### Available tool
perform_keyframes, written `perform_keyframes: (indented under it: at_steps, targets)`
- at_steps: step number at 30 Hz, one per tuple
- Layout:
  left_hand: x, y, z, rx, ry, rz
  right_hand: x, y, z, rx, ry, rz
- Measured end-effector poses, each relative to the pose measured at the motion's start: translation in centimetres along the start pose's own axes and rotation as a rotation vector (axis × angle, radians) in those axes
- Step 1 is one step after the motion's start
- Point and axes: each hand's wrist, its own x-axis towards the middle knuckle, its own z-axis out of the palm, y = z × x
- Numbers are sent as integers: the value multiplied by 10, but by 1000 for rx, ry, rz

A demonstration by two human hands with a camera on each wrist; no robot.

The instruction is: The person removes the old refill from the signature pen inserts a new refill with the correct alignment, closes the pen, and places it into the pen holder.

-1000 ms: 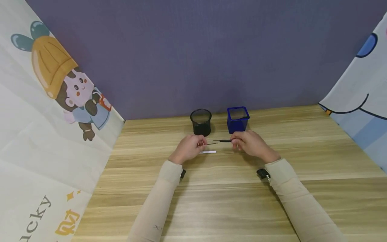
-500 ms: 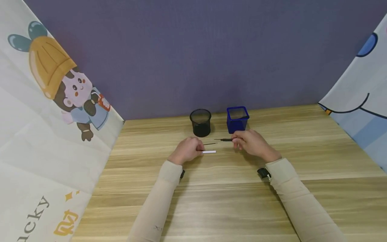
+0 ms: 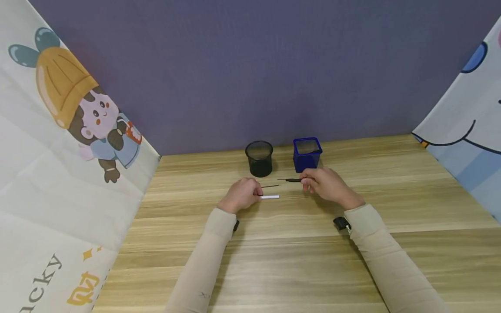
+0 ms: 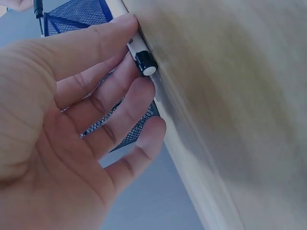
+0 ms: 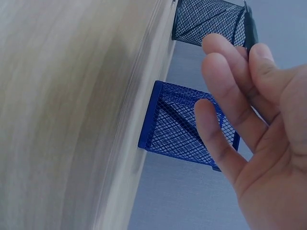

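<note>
In the head view my left hand (image 3: pixel 241 194) is low over the table, at the left end of a white pen (image 3: pixel 270 197). The left wrist view shows thumb and index finger pinching this pen near its black end (image 4: pixel 145 63); the other fingers are spread loosely. A thin dark rod (image 3: pixel 271 186) lies just beyond the pen, its left end close to my fingers. My right hand (image 3: pixel 324 186) pinches the black handle of a slim screwdriver-like tool (image 3: pixel 293 180) between thumb and fingertips. Its thin shaft points left, above the table.
Behind the hands stand a round black mesh pen holder (image 3: pixel 259 160) and a square blue mesh pen holder (image 3: pixel 306 155). Something dark and slim leans inside the blue one. A purple-grey panel (image 3: pixel 250 87) rises along the back edge of the wooden table (image 3: pixel 270 265).
My left hand has shifted from the thin dark rod, which it seemed to hold, slightly nearer to the white pen's end. The right hand with its tool has barely moved.
</note>
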Motion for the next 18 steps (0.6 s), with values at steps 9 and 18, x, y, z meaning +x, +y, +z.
perform_keyframes:
  at_steps: [9,18]
  targets:
    - [-1,-1,2,-44,-11,-12,0,0,1,-19,7,-5]
    - [0,-3,2,-81,-13,-14,0,1,1,-21,3,-2]
